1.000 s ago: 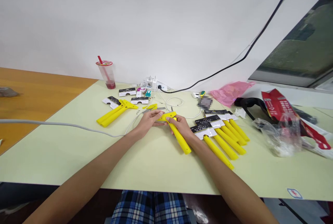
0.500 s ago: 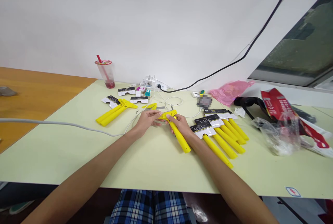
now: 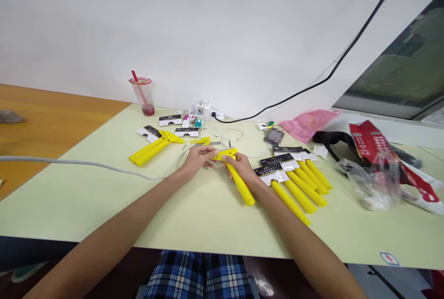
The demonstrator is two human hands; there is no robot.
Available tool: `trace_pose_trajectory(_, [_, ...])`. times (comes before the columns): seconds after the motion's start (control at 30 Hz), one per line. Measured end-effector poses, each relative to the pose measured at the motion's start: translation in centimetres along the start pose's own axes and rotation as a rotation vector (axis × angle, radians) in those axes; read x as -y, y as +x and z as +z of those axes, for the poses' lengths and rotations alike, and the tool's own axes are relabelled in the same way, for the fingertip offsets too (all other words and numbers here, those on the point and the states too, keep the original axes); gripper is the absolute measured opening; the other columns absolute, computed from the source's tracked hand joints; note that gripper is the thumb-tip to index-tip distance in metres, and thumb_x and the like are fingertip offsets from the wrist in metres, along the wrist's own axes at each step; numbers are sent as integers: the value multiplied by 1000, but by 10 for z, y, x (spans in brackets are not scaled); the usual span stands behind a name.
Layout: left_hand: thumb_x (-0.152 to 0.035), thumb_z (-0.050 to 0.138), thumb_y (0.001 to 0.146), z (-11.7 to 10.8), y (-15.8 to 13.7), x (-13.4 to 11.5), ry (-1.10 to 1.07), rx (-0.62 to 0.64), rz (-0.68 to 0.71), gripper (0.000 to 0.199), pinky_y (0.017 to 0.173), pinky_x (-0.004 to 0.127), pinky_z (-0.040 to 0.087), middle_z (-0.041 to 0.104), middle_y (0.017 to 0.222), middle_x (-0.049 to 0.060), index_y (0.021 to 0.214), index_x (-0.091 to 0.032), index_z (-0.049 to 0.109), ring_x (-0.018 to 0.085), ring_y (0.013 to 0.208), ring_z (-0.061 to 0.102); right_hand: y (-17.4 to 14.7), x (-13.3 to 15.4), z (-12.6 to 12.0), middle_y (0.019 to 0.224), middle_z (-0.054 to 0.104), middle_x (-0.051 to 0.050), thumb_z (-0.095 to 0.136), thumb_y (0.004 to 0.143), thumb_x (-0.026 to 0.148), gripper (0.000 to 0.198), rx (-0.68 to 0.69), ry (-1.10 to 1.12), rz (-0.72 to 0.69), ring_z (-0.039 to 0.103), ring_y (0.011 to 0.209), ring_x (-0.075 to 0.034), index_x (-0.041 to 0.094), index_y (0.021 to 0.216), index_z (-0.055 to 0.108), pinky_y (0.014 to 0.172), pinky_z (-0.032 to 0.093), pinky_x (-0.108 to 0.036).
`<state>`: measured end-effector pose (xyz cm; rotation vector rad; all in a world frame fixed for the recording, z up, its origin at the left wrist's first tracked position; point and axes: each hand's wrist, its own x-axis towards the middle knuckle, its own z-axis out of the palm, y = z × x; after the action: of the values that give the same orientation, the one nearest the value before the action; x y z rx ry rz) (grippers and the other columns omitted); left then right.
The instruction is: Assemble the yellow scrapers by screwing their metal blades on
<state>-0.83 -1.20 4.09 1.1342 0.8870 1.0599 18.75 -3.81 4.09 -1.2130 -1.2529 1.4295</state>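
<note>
A yellow T-shaped scraper (image 3: 239, 183) is held between both hands above the table, its handle slanting down toward me. My left hand (image 3: 198, 162) pinches the left end of its head. My right hand (image 3: 241, 168) grips the scraper where head and handle meet, thumb on top. Just behind the hands lie a small yellow piece (image 3: 203, 141) and thin metal blades (image 3: 215, 143). To the left, yellow T-shaped handles (image 3: 149, 150) lie stacked beside a black-and-white card (image 3: 149, 133). On the right, several yellow scrapers with cards (image 3: 291, 202) lie in a fanned row.
A cup with a red straw (image 3: 143, 95) stands at the back left. A power strip (image 3: 201, 108) and white cable (image 3: 232, 132) lie along the wall. A grey cable (image 3: 86, 164) crosses the left side. Pink plastic (image 3: 308, 123) and clear wrapping (image 3: 373, 183) lie at right.
The camera view has shifted slightly. Both hands keep the same hold on the scraper, with hardly any visible movement.
</note>
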Motion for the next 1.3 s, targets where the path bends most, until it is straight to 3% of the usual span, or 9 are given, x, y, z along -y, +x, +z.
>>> trace_pose_trajectory(0.4, [-52, 100, 65, -4, 2, 4, -5, 32, -8, 49, 69, 32, 57, 80, 89, 7, 95, -18, 82, 21, 78, 74, -2, 4, 2, 48, 57, 6, 88, 71, 58, 47, 32, -7, 9, 50, 38, -12, 21, 86, 63, 37, 38, -24])
trace_pose_trajectory(0.73, [-49, 100, 65, -2, -1, 0, -36, 37, -22, 45, 69, 30, 54, 79, 90, 7, 93, -18, 82, 18, 76, 71, -1, -1, 1, 48, 55, 5, 85, 77, 66, 50, 53, -26, -18, 48, 38, -12, 23, 80, 61, 37, 37, -25])
trace_pose_trajectory(1.3, [-52, 100, 64, -1, -1, -3, -3, 66, -37, 42, 69, 29, 55, 76, 94, 7, 87, -20, 85, 20, 88, 67, -1, -6, -5, 49, 58, 2, 84, 84, 54, 39, 130, -90, -82, 49, 38, -12, 21, 71, 67, 40, 39, -25])
